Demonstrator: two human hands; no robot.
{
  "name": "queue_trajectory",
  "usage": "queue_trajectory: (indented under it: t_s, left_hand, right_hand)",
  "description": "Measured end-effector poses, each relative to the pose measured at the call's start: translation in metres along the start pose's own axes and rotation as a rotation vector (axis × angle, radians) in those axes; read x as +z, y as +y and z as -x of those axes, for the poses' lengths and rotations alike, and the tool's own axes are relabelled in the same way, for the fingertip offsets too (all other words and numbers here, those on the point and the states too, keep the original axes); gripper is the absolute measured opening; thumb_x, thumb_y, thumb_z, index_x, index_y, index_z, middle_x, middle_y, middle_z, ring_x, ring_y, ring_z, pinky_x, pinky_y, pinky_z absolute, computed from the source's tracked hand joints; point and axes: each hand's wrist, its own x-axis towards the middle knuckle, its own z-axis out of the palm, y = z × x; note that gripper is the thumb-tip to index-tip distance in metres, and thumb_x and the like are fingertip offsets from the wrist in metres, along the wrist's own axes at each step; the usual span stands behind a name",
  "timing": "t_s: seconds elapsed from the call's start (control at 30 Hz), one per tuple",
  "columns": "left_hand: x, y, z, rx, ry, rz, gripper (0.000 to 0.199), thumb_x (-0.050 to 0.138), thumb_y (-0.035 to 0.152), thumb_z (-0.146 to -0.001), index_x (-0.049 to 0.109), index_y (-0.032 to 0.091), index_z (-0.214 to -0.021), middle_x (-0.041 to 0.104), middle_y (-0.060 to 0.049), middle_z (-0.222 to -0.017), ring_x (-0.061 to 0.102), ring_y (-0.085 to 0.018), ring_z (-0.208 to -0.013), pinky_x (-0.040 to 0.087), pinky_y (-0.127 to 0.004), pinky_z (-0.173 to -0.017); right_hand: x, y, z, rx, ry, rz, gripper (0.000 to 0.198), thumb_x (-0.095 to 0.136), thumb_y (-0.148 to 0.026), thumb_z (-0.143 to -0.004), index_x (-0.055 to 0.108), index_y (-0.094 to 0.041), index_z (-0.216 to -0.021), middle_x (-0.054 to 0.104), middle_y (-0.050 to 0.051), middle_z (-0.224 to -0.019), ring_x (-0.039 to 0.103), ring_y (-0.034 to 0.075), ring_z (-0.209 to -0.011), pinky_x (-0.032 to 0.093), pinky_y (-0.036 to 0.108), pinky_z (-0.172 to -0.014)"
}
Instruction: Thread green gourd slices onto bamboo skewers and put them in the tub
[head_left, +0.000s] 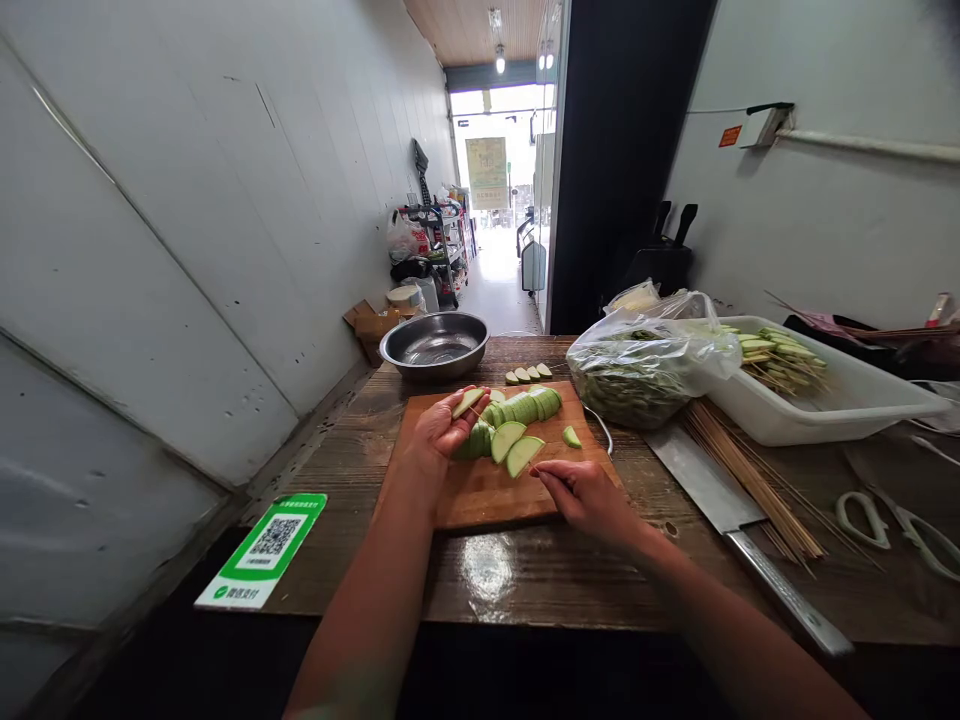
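Observation:
My left hand (441, 425) is closed round a cut slice of green squash (469, 402), held above the left part of the wooden cutting board (420, 490). My right hand (581, 492) is low over the board's right side, thumb and fingertips pinched on what looks like a thin bamboo skewer, mostly hidden. Between the hands, a row of squash slices (525, 407) lies on the board, with two pale half-round slices (524, 456) in front. One small piece (571, 437) lies apart to the right. Behind the board rest several slices in a line (528, 374), apparently on a skewer.
A metal basin (435, 345) stands at the back left. On the right are a filled plastic bag (645, 365), a cleaver (709, 480), loose skewers (750, 480), scissors (896, 520) and a white tray (817, 420) of skewered slices. A QR-code card (266, 550) lies front left.

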Motion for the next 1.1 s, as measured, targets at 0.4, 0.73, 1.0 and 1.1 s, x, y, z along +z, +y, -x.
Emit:
queue_trajectory:
  t_s: [0.4, 0.73, 1.0, 1.1]
  left_hand:
    - [0.0012, 0.0005, 0.0019, 0.006, -0.011, 0.047, 0.017, 0.038, 0.015, -0.087, 0.054, 0.01, -0.086, 0.064, -0.013, -0.083, 0.064, -0.022, -0.085, 0.057, -0.032, -0.067]
    - [0.0041, 0.0, 0.0056, 0.006, -0.01, 0.012, 0.018, 0.038, 0.014, -0.087, 0.055, 0.009, -0.083, 0.064, -0.015, -0.085, 0.063, -0.023, -0.091, 0.056, -0.03, -0.069]
    - [0.0008, -0.0038, 0.0027, 0.051, -0.058, 0.004, 0.014, 0.042, 0.011, -0.085, 0.054, 0.009, -0.079, 0.063, -0.013, -0.084, 0.062, -0.024, -0.091, 0.055, -0.036, -0.074]
    - [0.0045, -0.0052, 0.0073, 0.053, -0.049, -0.002, 0.015, 0.041, 0.011, -0.085, 0.054, 0.009, -0.079, 0.063, -0.014, -0.084, 0.063, -0.024, -0.09, 0.055, -0.036, -0.074]
  right_hand:
    - [0.001, 0.0018, 0.0006, 0.016, -0.003, 0.019, 0.024, 0.045, -0.022, -0.085, 0.068, -0.016, -0.091, 0.07, 0.006, -0.082, 0.064, 0.016, -0.07, 0.046, 0.023, -0.061]
    - [0.0004, -0.0013, 0.0003, 0.022, -0.003, 0.017, 0.024, 0.044, -0.022, -0.086, 0.067, -0.017, -0.09, 0.07, 0.005, -0.078, 0.063, 0.016, -0.067, 0.046, 0.024, -0.06]
    - [0.0017, -0.0016, 0.0, 0.03, -0.003, -0.001, 0.025, 0.044, -0.021, -0.086, 0.068, -0.013, -0.088, 0.07, 0.008, -0.079, 0.063, 0.017, -0.069, 0.046, 0.024, -0.062]
    - [0.0025, -0.0006, 0.0003, 0.032, -0.002, -0.003, 0.024, 0.044, -0.02, -0.086, 0.067, -0.015, -0.088, 0.07, 0.006, -0.078, 0.063, 0.016, -0.068, 0.045, 0.023, -0.061]
